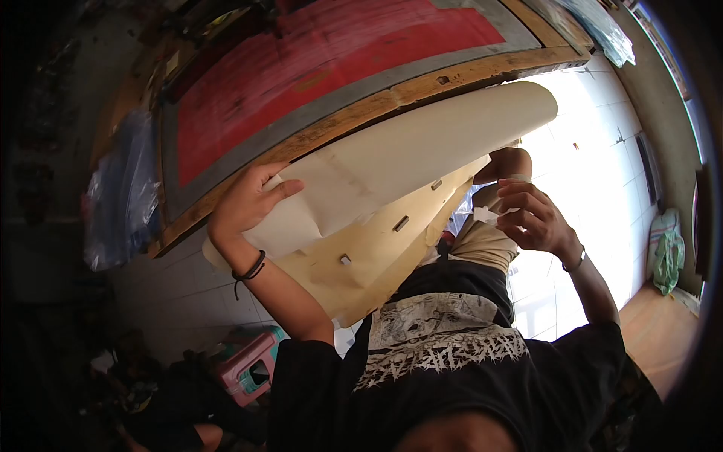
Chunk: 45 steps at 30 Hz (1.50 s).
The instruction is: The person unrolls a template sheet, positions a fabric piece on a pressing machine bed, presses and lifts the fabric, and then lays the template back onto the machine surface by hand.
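Observation:
A large cream sheet (422,143) is curled over along the table's front edge. My left hand (256,197) grips its left part, thumb on the near face and fingers over the upper edge. Below the curl, a yellowish inner face (369,248) shows several small rectangular marks or pieces; I cannot tell which. My right hand (531,217) is raised beside the sheet's right side, fingers bent and pinched on a small white piece (484,216) that looks like paper or tape. The right hand is apart from the sheet.
The wood-edged table (361,105) carries a red panel (331,75) on grey. Clear plastic bags (120,196) hang at its left; more plastic (602,30) lies at the far right corner. A pink stool (252,365) stands lower left. A green-and-white sack (666,248) rests by the right wall.

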Available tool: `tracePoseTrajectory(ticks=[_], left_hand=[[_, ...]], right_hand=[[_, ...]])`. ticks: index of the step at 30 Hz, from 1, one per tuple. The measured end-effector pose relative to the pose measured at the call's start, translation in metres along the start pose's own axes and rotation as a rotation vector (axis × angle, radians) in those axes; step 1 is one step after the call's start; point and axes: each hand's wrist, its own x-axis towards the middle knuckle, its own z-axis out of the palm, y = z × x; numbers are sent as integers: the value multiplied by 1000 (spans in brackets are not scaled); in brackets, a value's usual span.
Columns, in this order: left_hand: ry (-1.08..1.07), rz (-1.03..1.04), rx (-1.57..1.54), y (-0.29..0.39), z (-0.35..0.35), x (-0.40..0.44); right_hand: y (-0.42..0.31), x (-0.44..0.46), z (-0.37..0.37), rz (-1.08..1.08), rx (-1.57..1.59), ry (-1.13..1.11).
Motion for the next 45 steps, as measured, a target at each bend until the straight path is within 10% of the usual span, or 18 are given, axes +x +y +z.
tracePoseTrajectory(ticks=[11, 24, 45], left_hand=[[-18, -33, 40, -5, 1, 0], [-41, -54, 21, 4, 1, 0], [1, -49, 118, 1, 4, 4]], right_hand=[[-39, 49, 106, 633, 1013, 48], [-51, 107, 148, 983, 965, -122], [-44, 82, 113, 624, 873, -129]])
